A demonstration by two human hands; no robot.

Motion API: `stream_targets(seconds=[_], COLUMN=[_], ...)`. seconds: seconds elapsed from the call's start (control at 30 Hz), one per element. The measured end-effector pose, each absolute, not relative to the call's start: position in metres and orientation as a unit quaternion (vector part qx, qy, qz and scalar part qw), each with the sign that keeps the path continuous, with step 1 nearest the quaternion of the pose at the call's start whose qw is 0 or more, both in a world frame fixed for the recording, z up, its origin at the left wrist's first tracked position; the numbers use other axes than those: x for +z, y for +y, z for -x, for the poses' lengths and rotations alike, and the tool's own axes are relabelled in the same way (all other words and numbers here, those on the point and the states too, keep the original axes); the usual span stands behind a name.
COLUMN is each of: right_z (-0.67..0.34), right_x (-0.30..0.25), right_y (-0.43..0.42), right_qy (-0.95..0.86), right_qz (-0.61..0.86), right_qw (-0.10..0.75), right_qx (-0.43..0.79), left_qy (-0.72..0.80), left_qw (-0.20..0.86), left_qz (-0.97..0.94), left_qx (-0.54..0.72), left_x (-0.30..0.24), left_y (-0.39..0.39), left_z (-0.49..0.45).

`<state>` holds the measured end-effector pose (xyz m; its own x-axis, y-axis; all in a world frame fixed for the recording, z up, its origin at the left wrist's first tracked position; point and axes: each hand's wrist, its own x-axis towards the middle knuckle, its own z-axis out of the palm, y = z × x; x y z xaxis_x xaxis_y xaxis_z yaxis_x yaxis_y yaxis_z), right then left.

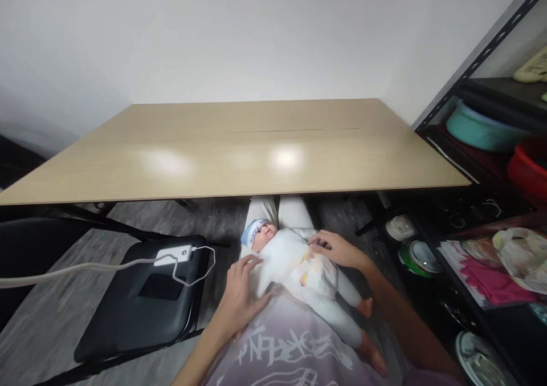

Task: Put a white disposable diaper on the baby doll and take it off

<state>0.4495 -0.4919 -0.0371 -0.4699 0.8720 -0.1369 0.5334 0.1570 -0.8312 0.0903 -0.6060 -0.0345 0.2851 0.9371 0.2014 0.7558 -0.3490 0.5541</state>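
White-clad doll (282,255) lay slantwise on a lap (294,212)

The doll rested between the left hand (243,292) and the right hand (335,248), dressed in plain white that covered its arms and legs. A blue-and-white cap (253,233) with dark lettering sat on its head, just beyond the left fingertips. Around its hips, over the white clothing, was a pale diaper (318,275) with yellow and orange print, just on the near side of the right hand. Bare reddish feet (374,354) stuck out from the legs.

Its long axis ran diagonally: the head pointed away and toward the left hand's side, the feet back toward the wearer, beneath the right forearm. It lay front up, the legs slightly parted.

The hands were apart. The left was spread, thumb away from the fingers, around the doll's near arm; the right curved its fingers at the far side of the waist, and whether they pinched anything was unclear.

Beyond both hands stood a wooden table (256,146); left of the left hand, a black chair (128,317) bore a white device (173,255) with a cable.
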Motion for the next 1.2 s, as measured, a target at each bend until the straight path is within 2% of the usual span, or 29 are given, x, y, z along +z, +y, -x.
stream_targets(seconds=[0.13,0.23,0.4,0.57,0.73,0.87,1.0,1.2], right_z=[-0.447,-0.444,-0.448,-0.456,-0.433,-0.407,-0.408,-0.452], right_x=[-0.029,-0.032,-0.051,-0.068,-0.043,-0.017,-0.002,0.025], right_y=[-0.503,-0.505,-0.5,-0.483,-0.488,-0.507,-0.518,-0.535], right_qy=[-0.727,-0.731,-0.738,-0.735,-0.746,-0.79,-0.785,-0.682], right_qz=[0.471,0.474,0.481,0.532,0.472,0.398,0.437,0.493], right_qw=[0.213,0.231,0.25,0.281,0.303,0.247,0.187,-0.016], right_qx=[0.452,0.434,0.402,0.312,0.358,0.397,0.398,0.539], left_qy=[0.366,0.299,0.294,0.298,0.316,0.341,0.365,0.321], left_qw=[0.284,0.327,0.36,0.387,0.423,0.476,0.493,0.428], left_qz=[-0.852,-0.869,-0.854,-0.836,-0.806,-0.782,-0.77,-0.821], left_qx=[0.243,0.219,0.231,0.25,0.268,0.213,0.175,0.2], left_x=[-0.01,-0.007,-0.019,-0.021,-0.011,-0.001,0.003,0.0], left_y=[-0.564,-0.537,-0.522,-0.521,-0.533,-0.555,-0.574,-0.543], left_z=[-0.131,-0.161,-0.171,-0.168,-0.156,-0.131,-0.113,-0.135])
